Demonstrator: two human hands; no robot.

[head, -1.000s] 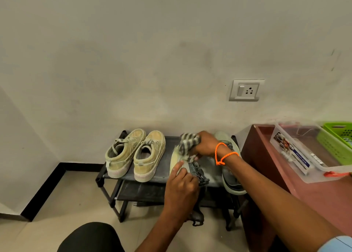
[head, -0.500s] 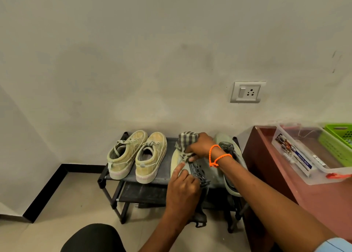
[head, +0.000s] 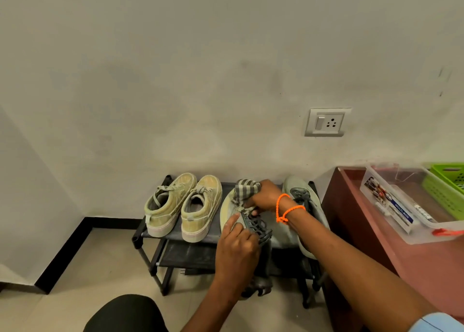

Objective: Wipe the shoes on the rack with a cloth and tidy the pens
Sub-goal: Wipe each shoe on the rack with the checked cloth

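Observation:
A low black shoe rack (head: 140, 236) stands against the wall. On its top shelf sit two olive canvas sneakers (head: 184, 206) at the left and a pale green pair at the right. My right hand (head: 263, 197) grips a grey-and-white striped cloth (head: 244, 189) and presses it on the toe of the nearer pale green shoe (head: 227, 212). My left hand (head: 237, 247) holds that shoe by its laced middle. The other pale green shoe (head: 301, 194) lies behind my right wrist, partly hidden. No pens are visible.
A reddish-brown cabinet (head: 424, 261) stands at the right with a clear plastic box (head: 391, 208) and a green basket (head: 447, 186) on it. A wall socket (head: 327, 122) is above the rack. Beige floor lies at the left, and my dark-clothed knee (head: 125, 314) is at the bottom.
The right hand with the cloth has shifted slightly over the shoe's toe. The left hand keeps its hold on the shoe. The camera has drifted a little.

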